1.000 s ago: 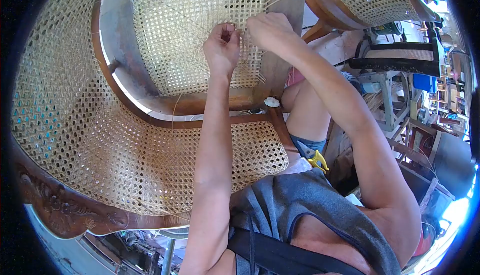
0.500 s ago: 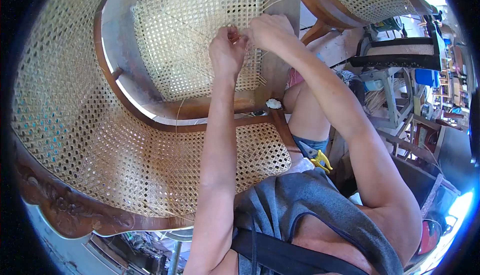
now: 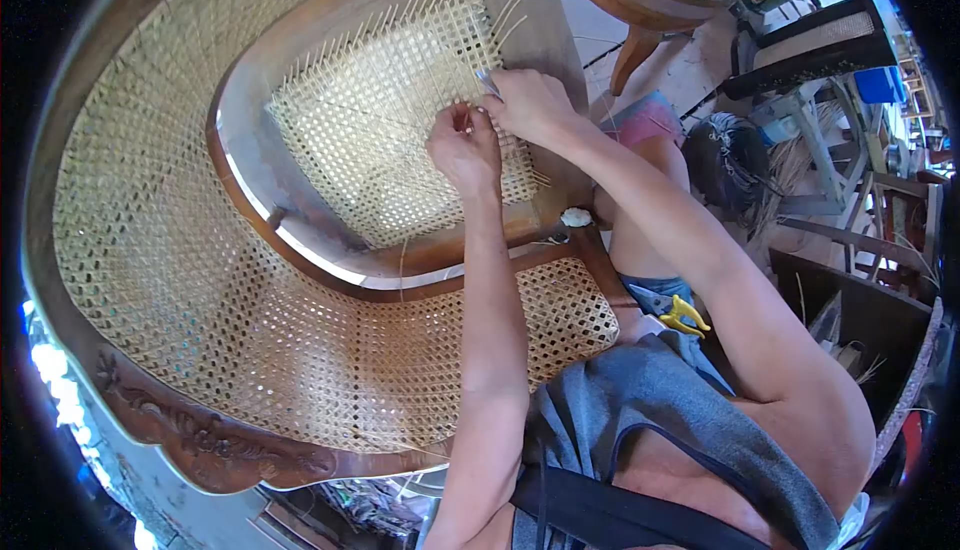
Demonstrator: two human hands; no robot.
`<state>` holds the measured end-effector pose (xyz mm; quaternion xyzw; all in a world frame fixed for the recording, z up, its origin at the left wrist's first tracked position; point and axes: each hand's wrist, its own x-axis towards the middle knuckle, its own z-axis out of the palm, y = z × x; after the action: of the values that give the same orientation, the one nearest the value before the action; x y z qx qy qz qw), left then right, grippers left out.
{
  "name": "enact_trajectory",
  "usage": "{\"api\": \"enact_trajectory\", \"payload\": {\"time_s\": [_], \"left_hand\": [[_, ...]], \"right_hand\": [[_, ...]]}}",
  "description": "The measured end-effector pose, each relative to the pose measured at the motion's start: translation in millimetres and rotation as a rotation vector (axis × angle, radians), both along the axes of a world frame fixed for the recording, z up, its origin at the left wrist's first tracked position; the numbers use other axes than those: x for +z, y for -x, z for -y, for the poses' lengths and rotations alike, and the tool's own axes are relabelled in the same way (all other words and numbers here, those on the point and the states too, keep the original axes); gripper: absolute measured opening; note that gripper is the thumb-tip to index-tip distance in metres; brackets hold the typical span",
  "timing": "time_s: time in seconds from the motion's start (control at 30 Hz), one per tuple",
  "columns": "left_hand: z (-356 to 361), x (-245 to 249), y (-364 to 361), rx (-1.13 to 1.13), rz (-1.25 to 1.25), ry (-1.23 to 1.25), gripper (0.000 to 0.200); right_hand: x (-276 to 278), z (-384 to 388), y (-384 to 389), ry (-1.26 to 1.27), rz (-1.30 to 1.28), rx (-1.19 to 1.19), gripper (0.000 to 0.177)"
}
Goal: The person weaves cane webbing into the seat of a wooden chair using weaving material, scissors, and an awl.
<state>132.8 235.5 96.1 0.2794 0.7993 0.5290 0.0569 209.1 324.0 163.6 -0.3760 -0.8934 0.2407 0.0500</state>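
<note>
A woven cane panel with loose strand ends sticking out along its upper and right edges is set in a wooden chair seat frame. Over its right side, my left hand has its thumb and fingers pinched together; what they hold, if anything, is too small to make out. Right beside it, my right hand is closed around a small shiny metal tool, mostly hidden by the fingers. Its fingertips nearly meet those of my left hand at the panel's right edge.
The chair's curved cane back with carved wooden rim surrounds the seat. Yellow-handled pliers lie near my lap. A white lump sits on the frame's corner. Another cane chair and a grey wooden stand are at right.
The view has shifted, so the chair appears lower and turned slightly. Both hands stay together at the panel's right side. The metal tool in my right hand now shows.
</note>
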Motion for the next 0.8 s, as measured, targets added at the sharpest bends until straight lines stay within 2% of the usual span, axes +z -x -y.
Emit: {"api": "enact_trajectory", "payload": {"time_s": [0.1,0.23,0.3,0.33,0.43,0.57,0.67,0.73,0.8], "left_hand": [[-1.3,-0.3,-1.1,0.017,0.01,0.004,0.016],[-3.8,-14.5,-1.5,0.03,-0.194,-0.064,0.015],[-4.5,-17.8,-4.3,0.073,-0.412,-0.018,0.011],[-5.6,-17.5,-5.6,0.064,-0.324,0.007,0.01],[-2.0,-14.5,-6.7,0.019,-0.338,0.062,0.013],[4.3,-6.5,-4.7,-0.017,-0.301,-0.02,0.016],[-2.1,7.7,-5.1,-0.046,-0.32,-0.038,0.023],[-15.1,22.7,-7.2,-0.395,0.236,-0.432,0.021],[-19.7,22.8,-2.4,-0.386,0.32,-0.466,0.02]], "right_hand": [[-4.8,-2.7,0.7,-0.079,0.041,0.121,0.025],[2.9,-19.2,-6.1,-0.122,0.085,0.101,0.026],[8.9,-29.3,-13.3,-0.205,0.025,0.146,0.028],[14.6,-30.7,-13.9,-0.204,0.067,0.144,0.028],[32.5,-48.0,-14.7,-0.189,0.159,0.151,0.028],[10.6,-66.9,-18.4,-0.286,0.055,0.057,0.025],[32.6,-54.4,-28.9,-0.239,0.042,0.085,0.027],[43.9,-45.9,-33.6,-0.237,0.016,0.162,0.032],[46.5,-44.3,-28.9,-0.226,0.039,0.194,0.034]]}}
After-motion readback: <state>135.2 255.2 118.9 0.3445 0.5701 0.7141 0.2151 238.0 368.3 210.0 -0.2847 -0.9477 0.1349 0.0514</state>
